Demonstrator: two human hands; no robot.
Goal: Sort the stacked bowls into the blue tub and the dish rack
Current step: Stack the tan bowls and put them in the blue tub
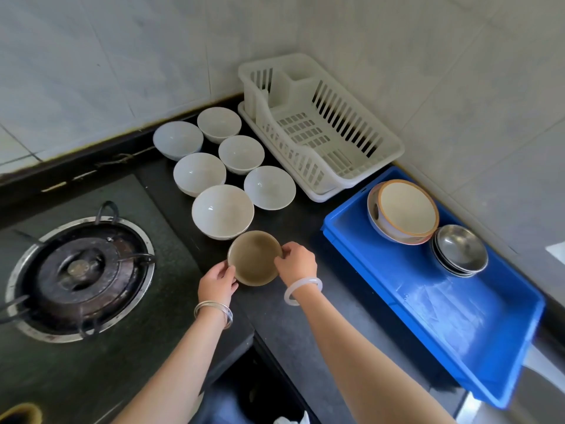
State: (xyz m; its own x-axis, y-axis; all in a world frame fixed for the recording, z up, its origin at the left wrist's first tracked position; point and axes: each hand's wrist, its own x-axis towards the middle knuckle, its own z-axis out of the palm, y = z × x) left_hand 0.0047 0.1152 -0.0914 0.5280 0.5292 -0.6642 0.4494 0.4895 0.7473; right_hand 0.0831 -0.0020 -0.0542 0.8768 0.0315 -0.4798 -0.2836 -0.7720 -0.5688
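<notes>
1. Currently the brown bowl [254,257] sits low over the table [305,316], just in front of the white bowls [223,210].
2. Risk: lifting carelessly, you may knock that nearest white bowl; a rim-only hold could slip.
3. Left hand [217,283] and right hand [296,262]: your fingers are slightly curled, pinching opposite rims.
4. Blue tub [458,316] lies well right; dish rack [324,123] behind.

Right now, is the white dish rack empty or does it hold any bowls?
Empty. The dish rack shows only its bare slotted floor and walls; the white bowls stand on the counter beside it, and others sit in the blue tub.
</notes>
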